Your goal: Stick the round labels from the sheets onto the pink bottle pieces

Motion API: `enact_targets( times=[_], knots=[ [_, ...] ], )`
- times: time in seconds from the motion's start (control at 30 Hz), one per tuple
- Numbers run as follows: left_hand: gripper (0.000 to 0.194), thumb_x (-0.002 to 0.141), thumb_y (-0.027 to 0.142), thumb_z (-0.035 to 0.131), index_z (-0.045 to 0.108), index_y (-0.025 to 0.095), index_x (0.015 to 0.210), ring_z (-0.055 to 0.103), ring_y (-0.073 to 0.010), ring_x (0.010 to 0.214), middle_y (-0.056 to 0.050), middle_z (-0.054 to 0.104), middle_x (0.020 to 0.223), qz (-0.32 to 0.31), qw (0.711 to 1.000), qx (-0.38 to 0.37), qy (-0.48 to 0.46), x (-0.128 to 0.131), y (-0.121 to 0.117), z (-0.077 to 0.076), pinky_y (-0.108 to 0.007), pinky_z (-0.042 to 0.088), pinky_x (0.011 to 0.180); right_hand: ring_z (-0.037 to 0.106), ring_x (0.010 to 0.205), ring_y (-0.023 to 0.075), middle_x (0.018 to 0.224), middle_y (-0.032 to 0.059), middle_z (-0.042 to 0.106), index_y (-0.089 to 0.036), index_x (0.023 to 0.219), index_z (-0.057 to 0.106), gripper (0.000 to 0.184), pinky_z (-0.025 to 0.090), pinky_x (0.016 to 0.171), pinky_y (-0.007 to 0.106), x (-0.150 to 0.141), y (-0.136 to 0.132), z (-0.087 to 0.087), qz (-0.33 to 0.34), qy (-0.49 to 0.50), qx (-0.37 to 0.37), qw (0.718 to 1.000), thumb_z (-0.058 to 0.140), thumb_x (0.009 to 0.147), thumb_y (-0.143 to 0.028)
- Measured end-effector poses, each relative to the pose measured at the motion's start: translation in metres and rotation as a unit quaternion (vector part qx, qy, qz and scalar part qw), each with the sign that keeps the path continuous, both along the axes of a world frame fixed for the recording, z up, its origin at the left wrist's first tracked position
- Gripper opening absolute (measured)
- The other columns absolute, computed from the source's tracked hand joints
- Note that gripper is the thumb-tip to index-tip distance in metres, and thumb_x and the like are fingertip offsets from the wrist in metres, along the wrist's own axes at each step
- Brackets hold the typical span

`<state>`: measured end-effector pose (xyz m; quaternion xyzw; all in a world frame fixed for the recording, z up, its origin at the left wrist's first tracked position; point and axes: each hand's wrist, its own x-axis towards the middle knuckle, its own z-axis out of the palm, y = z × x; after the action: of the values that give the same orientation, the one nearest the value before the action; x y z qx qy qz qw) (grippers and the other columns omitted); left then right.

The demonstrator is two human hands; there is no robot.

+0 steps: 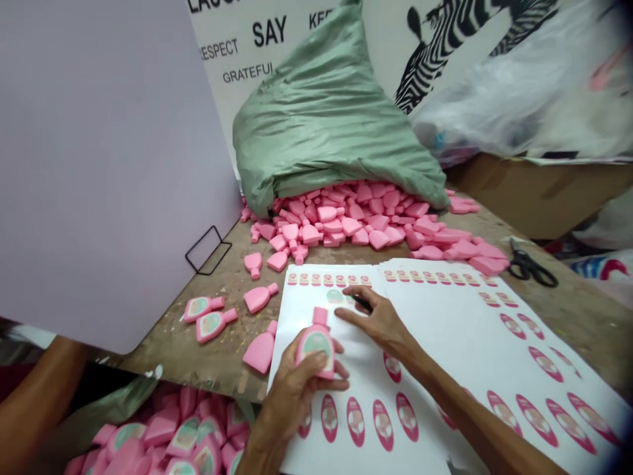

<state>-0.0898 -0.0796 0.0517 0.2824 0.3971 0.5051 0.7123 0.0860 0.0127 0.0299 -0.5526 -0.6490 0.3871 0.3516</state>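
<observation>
My left hand (301, 376) is closed around a pink toy bottle (320, 316), its cap pointing up and a green label on its front under my thumb. Over the sticker sheet (341, 343), my right hand (380, 316) grips a small dark tool (362, 303), perhaps tweezers; most of it is hidden by the fingers. Right at those fingertips, a green sticker (335, 296) lies on the sheet. Several unlabelled bottles (260, 298) lie just left of the sheet. Farther left are two labelled bottles (213, 324).
A green sack (336, 125) spills a heap of pink bottles (351, 226) at the back. A second sticker sheet (445, 330) lies at right, with black scissors (531, 267) beyond. A wire stand (208, 251) is at left. Labelled bottles (185, 435) fill a sack below the table edge.
</observation>
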Motion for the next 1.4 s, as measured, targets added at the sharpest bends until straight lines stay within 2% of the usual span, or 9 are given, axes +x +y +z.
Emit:
enact_targets(
  times=[0.17,0.4,0.5,0.6,0.67,0.73,0.87,1.07,1.4],
  knots=[
    [0.042,0.078,0.056,0.055,0.062,0.016,0.090,0.061,-0.0184,0.060,-0.004,0.065,0.071,0.186,0.944,-0.025,0.272,-0.060,0.013,-0.028,-0.032,0.054,0.061,0.063,0.086,0.0214,0.096,0.0088,0.068,-0.018,0.103,0.059,0.043,0.046,0.071,0.031,0.054,0.085,-0.020,-0.152,-0.258,0.054,0.953,0.057,0.079,-0.054],
    [0.055,0.078,0.048,0.047,0.052,0.012,0.119,0.045,-0.0387,0.121,-0.020,0.056,0.123,0.262,0.688,0.064,0.674,-0.098,0.042,-0.045,-0.053,0.037,0.098,0.054,0.103,0.0339,0.105,0.0250,0.062,-0.006,0.109,0.053,0.047,0.038,0.076,0.039,0.071,0.162,-0.013,-0.251,-0.357,0.113,0.893,0.065,0.075,-0.036],
    [0.059,0.079,0.044,0.048,0.047,0.008,0.126,0.036,-0.0377,0.128,-0.022,0.046,0.134,0.301,0.634,0.148,0.697,-0.080,0.043,-0.034,-0.054,0.029,0.105,0.056,0.099,0.0330,0.101,0.0252,0.063,-0.005,0.102,0.057,0.040,0.038,0.075,0.038,0.069,0.158,-0.005,-0.244,-0.364,0.114,0.892,0.059,0.079,-0.037],
    [0.038,0.083,0.041,0.049,0.059,0.017,0.110,0.050,-0.0296,0.116,-0.014,0.059,0.118,0.250,0.747,0.205,0.581,-0.046,0.045,-0.020,-0.046,0.036,0.102,0.061,0.089,0.0306,0.091,0.0203,0.066,-0.008,0.101,0.059,0.048,0.041,0.069,0.036,0.057,0.121,0.002,-0.214,-0.355,0.097,0.905,0.055,0.079,-0.051],
    [0.032,0.083,0.042,0.053,0.061,0.019,0.104,0.056,-0.0253,0.107,-0.011,0.063,0.111,0.176,0.868,0.144,0.441,-0.020,0.048,-0.015,-0.038,0.044,0.093,0.063,0.083,0.0261,0.089,0.0122,0.068,-0.015,0.103,0.060,0.051,0.043,0.066,0.033,0.041,0.078,0.008,-0.157,-0.330,0.086,0.927,0.057,0.074,-0.058],
    [0.034,0.082,0.043,0.057,0.060,0.019,0.106,0.059,-0.0228,0.102,-0.010,0.063,0.112,0.127,0.935,0.109,0.314,0.005,0.049,-0.013,-0.033,0.047,0.086,0.064,0.082,0.0212,0.094,0.0069,0.068,-0.020,0.101,0.059,0.047,0.045,0.068,0.030,0.021,0.030,0.013,-0.046,-0.242,0.072,0.966,0.060,0.073,-0.058],
    [0.032,0.079,0.047,0.061,0.061,0.017,0.091,0.062,-0.0187,0.079,-0.007,0.065,0.085,0.130,0.962,0.064,0.232,0.030,0.041,-0.014,-0.028,0.050,0.072,0.063,0.082,0.0179,0.094,0.0035,0.067,-0.022,0.099,0.057,0.037,0.046,0.070,0.029,0.000,-0.026,0.010,0.093,-0.090,0.032,0.991,0.050,0.082,-0.054],
    [0.042,0.079,0.053,0.056,0.052,0.015,0.098,0.061,-0.0140,0.054,-0.007,0.063,0.080,0.115,0.972,0.062,0.193,0.021,0.054,-0.023,-0.024,0.050,0.046,0.058,0.070,0.0186,0.077,0.0028,0.065,-0.021,0.092,0.052,0.022,0.037,0.066,0.031,0.013,0.021,-0.020,-0.040,-0.257,0.122,0.958,0.038,0.091,-0.038],
    [0.045,0.075,0.054,0.060,0.056,0.013,0.094,0.064,-0.0146,0.047,-0.002,0.059,0.070,0.100,0.966,0.062,0.229,0.028,0.088,-0.045,-0.020,0.047,0.041,0.053,0.082,0.0210,0.081,0.0056,0.066,-0.019,0.079,0.054,0.011,0.027,0.071,0.032,0.003,0.037,-0.040,-0.018,-0.318,0.217,0.923,0.046,0.085,-0.024]
  ],
)
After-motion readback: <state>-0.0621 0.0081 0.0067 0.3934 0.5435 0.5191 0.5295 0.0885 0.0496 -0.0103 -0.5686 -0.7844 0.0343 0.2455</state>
